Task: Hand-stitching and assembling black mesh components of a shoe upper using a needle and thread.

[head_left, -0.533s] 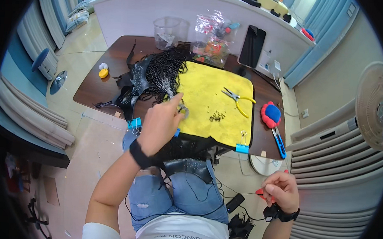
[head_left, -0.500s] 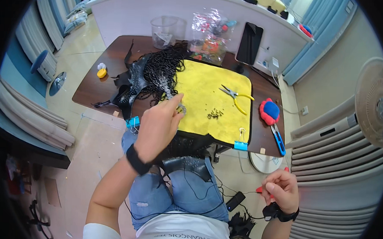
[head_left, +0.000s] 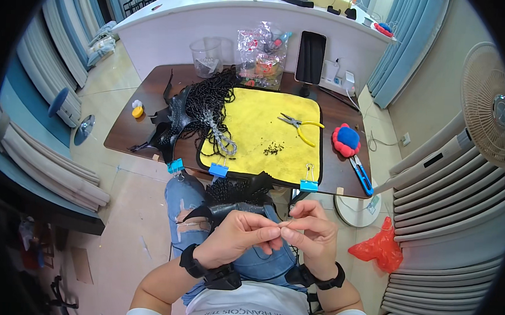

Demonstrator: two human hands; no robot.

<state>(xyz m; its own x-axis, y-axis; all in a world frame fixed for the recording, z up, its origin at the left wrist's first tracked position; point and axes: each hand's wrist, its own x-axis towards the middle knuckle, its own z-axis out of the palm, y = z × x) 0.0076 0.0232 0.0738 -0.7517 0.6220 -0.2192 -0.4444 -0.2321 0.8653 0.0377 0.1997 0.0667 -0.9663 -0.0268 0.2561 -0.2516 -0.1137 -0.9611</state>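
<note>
Above my lap, my left hand (head_left: 242, 233) and my right hand (head_left: 312, 232) meet fingertip to fingertip. Both are closed in a pinch; what lies between them is too small to make out. Just beyond them, a black leather-like piece with a beaded fringe (head_left: 238, 190) lies across my thighs. On the table is a yellow cloth mat (head_left: 248, 118) with a small heap of tiny dark beads (head_left: 274, 148) and yellow-handled pliers (head_left: 302, 126). A looped bundle of silvery-grey strands (head_left: 225, 144) rests at the mat's left side.
Left on the table (head_left: 132, 104) lies a black leather-like piece with long strands (head_left: 179, 116). Blue binder clips (head_left: 218, 170) hold the front edge. A red-and-blue pincushion (head_left: 346, 140), blue cutter (head_left: 361, 176), phone on a stand (head_left: 311, 56) and clear cup (head_left: 206, 58) are around the mat.
My left hand has left the silvery strands on the mat and come back over my lap. My right hand has moved in from the right side, and their fingertips now meet.
</note>
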